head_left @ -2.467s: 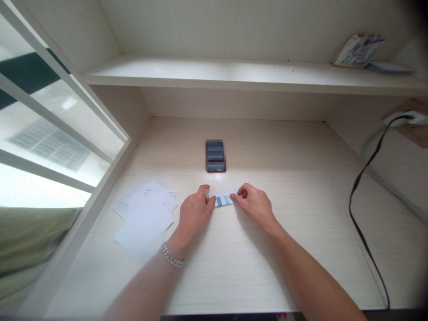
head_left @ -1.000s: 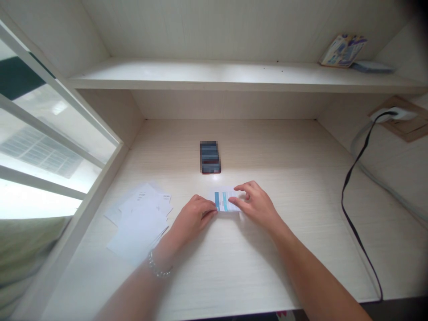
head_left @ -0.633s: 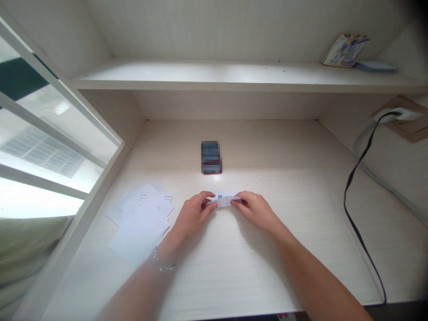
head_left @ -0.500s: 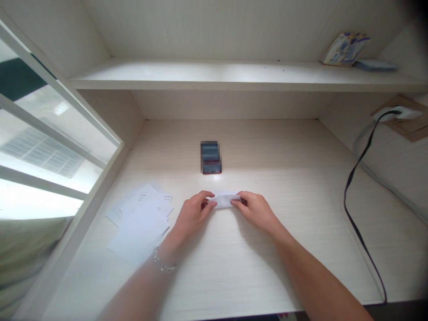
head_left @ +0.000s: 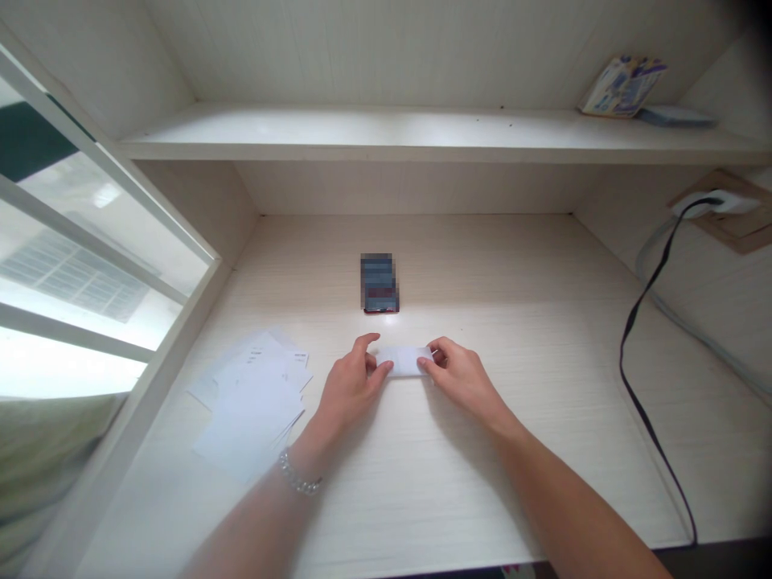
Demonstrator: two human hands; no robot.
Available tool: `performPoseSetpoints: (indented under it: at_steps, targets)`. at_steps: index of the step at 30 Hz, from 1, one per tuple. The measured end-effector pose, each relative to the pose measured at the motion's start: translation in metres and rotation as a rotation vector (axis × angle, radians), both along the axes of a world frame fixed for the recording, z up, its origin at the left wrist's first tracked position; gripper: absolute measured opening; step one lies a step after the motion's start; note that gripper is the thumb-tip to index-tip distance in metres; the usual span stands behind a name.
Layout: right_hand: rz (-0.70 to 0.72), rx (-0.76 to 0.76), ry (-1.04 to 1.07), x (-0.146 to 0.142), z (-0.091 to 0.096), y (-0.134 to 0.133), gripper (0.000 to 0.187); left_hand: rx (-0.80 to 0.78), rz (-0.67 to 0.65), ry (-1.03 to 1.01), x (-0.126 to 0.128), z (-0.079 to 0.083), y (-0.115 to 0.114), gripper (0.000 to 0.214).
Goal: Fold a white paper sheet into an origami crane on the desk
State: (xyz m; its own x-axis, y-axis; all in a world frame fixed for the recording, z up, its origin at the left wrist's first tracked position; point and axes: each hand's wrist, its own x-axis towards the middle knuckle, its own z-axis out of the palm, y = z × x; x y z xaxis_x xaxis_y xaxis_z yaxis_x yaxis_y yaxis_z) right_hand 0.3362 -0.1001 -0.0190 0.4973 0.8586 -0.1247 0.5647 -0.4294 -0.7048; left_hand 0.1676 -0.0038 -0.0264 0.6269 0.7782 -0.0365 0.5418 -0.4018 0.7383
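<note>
Pale wood desk (head_left: 482,482) built in under a shelf, daylight from the left. Right hand (head_left: 461,370): thumb and forefinger clamped on the right end of a small white slip (head_left: 407,362), which sits mid-desk between the hands. Left hand (head_left: 353,382): thumb on the slip's left end, forefinger raised and apart from it; cannot tell if the curled fingers grip underneath. Just changed: about half a second ago the near flap stood tilted, with blue print briefly visible behind it; now plain white faces up, no blue showing, slip looks flatter, left forefinger has lifted off. Judged as a fold brought over and being held down, not clearly creased yet. Bracelet (head_left: 298,474) on left wrist. Moving out: phone (head_left: 379,283), screen pixelated, lies flat just beyond the hands. Loose sheets (head_left: 259,402) overlap in a messy pile to the left, near the left forearm, a few lines of print on some, too small to read. Dark cable (head_left: 630,330) runs along the right side from a plug (head_left: 732,201) in the right wall. Shelf (head_left: 362,129) spans the far side, box (head_left: 624,87) leaning at its right end. Barred window (head_left: 102,209) far left, green cloth (head_left: 54,450) near left.
</note>
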Motion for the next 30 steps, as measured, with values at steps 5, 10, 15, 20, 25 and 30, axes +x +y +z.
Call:
performPoseSetpoints:
  at_steps: [5, 10, 15, 20, 25, 30]
  targets:
    - [-0.015, 0.007, 0.033, -0.0004, 0.0005, -0.0002, 0.022, 0.013, 0.012, 0.026, 0.0001, 0.0012, -0.002, 0.039]
    - [-0.04, -0.009, 0.015, -0.003, 0.0033, -0.0006, 0.024, 0.109, 0.043, 0.092, 0.0019, -0.0003, -0.0067, 0.034]
    - [-0.053, -0.007, -0.038, -0.0038, 0.0022, -0.0006, 0.02, 0.141, 0.069, 0.123, 0.0032, -0.0035, -0.0076, 0.035]
    - [-0.062, -0.01, -0.06, -0.002, 0.0004, 0.0009, 0.014, 0.088, 0.103, 0.073, 0.0033, -0.0018, -0.0061, 0.035]
    - [-0.064, -0.013, -0.05, -0.0001, 0.0007, 0.0015, 0.013, 0.021, 0.067, 0.061, 0.0022, 0.0009, -0.0034, 0.039]
    - [-0.071, -0.018, -0.047, 0.0003, 0.0014, 0.0018, 0.013, 0.085, 0.078, 0.108, 0.003, -0.001, -0.0053, 0.036]
